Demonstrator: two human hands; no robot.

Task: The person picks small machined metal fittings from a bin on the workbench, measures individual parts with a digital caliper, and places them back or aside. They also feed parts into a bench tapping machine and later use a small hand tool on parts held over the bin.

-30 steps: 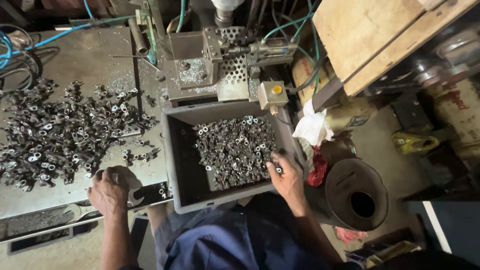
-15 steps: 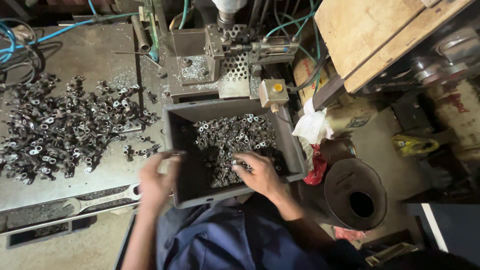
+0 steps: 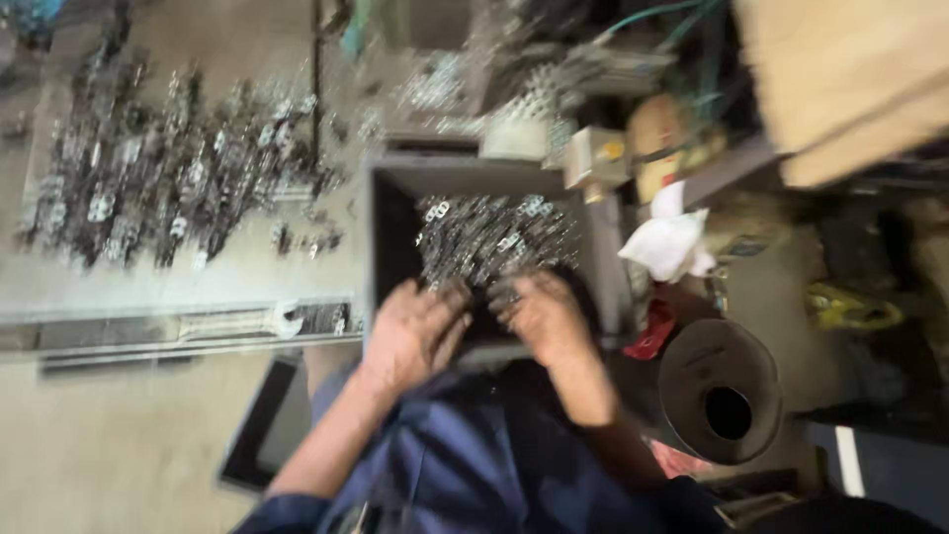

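Both hands, left hand [image 3: 415, 331] and right hand [image 3: 542, 314], dig into small shiny metal parts [image 3: 494, 237] in the grey rectangular bin [image 3: 386, 227] at tabletop's right edge; finger closure blurred, cannot tell; next needs firm scoop.

This is a metal workshop, seen blurred from above. A worn grey surface [image 3: 148, 287] carries a wide scatter of small metal parts [image 3: 168, 188], and a dark bin [image 3: 386, 227] beside it holds a heap of the same parts, with both hands [image 3: 415, 331] low in it, their fingers dark with grime. Behind the bin stand machine fittings with hoses [image 3: 672, 20]; a wrench [image 3: 247, 321] lies at the surface's edge, and a white rag [image 3: 667, 242] and a dark funnel [image 3: 717, 391] sit to the side.
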